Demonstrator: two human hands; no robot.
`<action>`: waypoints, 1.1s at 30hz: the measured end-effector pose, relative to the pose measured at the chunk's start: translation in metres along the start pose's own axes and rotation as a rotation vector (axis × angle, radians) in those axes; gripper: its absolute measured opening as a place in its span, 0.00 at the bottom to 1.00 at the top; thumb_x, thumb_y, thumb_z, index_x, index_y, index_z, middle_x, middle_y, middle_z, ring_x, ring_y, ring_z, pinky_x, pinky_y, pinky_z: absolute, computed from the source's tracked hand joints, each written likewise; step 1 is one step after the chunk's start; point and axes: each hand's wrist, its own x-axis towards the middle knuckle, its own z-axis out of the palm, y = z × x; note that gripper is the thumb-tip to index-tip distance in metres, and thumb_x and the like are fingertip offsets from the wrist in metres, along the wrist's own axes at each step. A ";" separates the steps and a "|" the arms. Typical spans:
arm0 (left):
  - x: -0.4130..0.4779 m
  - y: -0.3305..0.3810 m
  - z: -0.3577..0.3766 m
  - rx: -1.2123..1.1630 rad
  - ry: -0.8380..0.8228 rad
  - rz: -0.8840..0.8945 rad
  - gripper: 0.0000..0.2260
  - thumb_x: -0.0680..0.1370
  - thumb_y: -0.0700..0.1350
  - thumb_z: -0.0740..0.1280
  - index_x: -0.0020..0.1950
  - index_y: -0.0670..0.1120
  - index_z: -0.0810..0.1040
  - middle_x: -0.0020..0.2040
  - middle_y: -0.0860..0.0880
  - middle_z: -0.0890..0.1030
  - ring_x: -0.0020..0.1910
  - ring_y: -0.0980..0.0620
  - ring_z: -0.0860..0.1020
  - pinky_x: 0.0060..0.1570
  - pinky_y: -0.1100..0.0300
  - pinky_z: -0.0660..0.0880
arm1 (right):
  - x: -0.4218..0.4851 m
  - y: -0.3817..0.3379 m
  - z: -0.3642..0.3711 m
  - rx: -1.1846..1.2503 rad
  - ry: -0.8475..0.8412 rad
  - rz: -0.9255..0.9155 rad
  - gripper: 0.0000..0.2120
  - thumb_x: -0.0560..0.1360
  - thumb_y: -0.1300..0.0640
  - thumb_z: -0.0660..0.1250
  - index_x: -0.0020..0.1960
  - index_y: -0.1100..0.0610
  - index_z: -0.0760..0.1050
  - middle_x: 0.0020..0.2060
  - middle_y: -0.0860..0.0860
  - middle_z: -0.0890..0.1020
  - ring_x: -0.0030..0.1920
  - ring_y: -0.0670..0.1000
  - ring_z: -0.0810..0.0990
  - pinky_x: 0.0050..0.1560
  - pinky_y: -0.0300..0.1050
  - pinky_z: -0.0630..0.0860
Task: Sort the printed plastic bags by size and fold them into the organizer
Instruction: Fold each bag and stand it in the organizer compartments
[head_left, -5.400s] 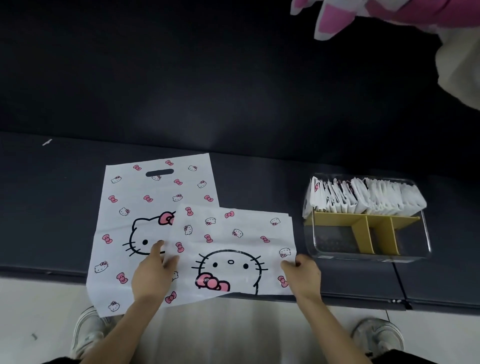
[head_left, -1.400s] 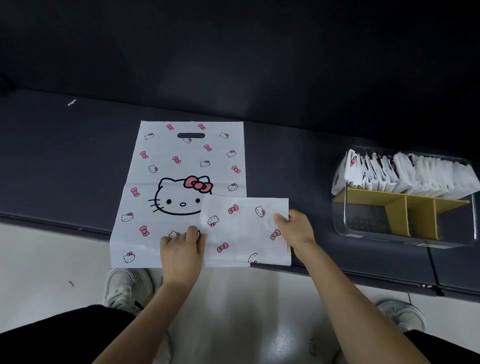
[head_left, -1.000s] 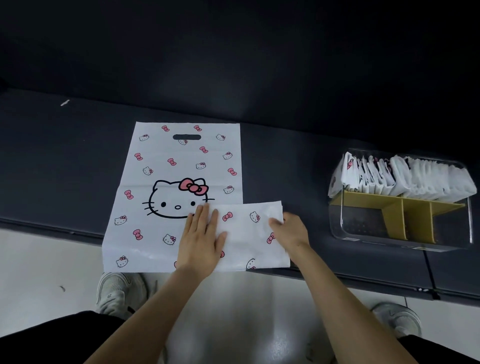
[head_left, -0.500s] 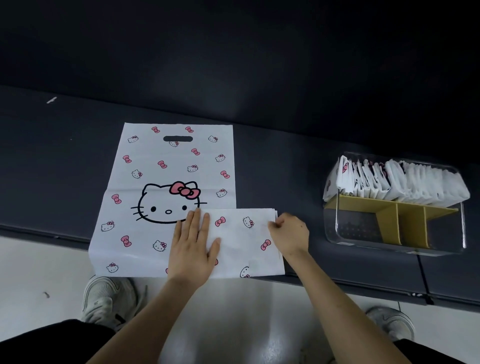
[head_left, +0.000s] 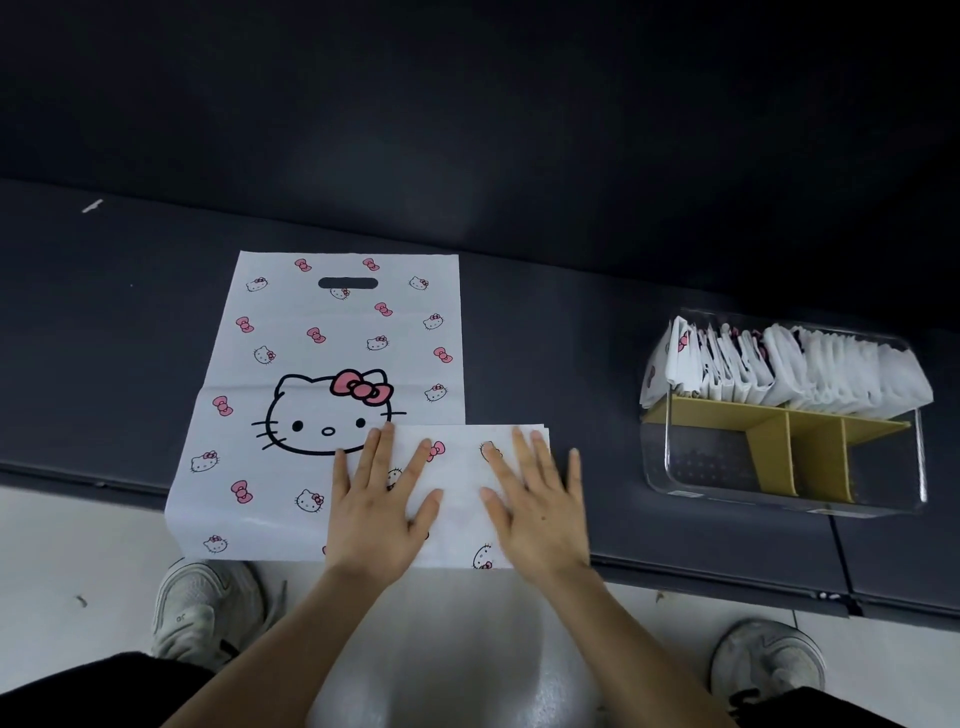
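A large white bag (head_left: 332, 364) printed with a cat face and pink bows lies flat on the dark bench, its handle slot at the far end. A smaller folded bag (head_left: 460, 486) of the same print overlaps its near right corner. My left hand (head_left: 376, 506) presses flat on the folded bag's left half, fingers spread. My right hand (head_left: 535, 506) presses flat on its right half, fingers straight. At the right stands the clear organizer (head_left: 883, 480) with yellow dividers; several folded white bags (head_left: 789, 369) stand in its back row.
The dark bench (head_left: 571, 353) runs across the view, its front edge (head_left: 701, 574) just under the bags, which hang slightly over it. Pale floor and my two white shoes (head_left: 205, 610) lie below. A small white scrap (head_left: 92, 206) sits far left.
The small bag has been folded down to a compact rectangle. My right hand let go of the bag's right edge and now lies flat on it beside the left hand.
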 end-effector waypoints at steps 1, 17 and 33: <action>-0.001 0.000 0.000 0.010 -0.008 0.000 0.29 0.80 0.63 0.42 0.73 0.52 0.67 0.75 0.40 0.62 0.74 0.45 0.59 0.71 0.42 0.50 | -0.005 0.012 0.000 -0.019 -0.002 0.030 0.27 0.81 0.40 0.39 0.72 0.46 0.65 0.73 0.53 0.66 0.73 0.56 0.64 0.70 0.64 0.52; 0.002 0.000 -0.001 0.064 -0.036 0.011 0.28 0.80 0.63 0.41 0.74 0.51 0.64 0.74 0.41 0.64 0.74 0.45 0.58 0.71 0.42 0.45 | -0.044 0.029 -0.001 -0.050 0.044 -0.364 0.30 0.76 0.32 0.54 0.73 0.45 0.62 0.73 0.56 0.64 0.74 0.56 0.59 0.68 0.63 0.55; -0.003 0.046 -0.090 -0.565 -0.102 0.060 0.20 0.68 0.63 0.61 0.51 0.53 0.81 0.39 0.56 0.83 0.36 0.55 0.77 0.43 0.61 0.74 | -0.019 0.020 -0.118 0.864 -0.130 -0.038 0.17 0.76 0.51 0.68 0.30 0.54 0.74 0.24 0.44 0.71 0.30 0.43 0.67 0.34 0.41 0.64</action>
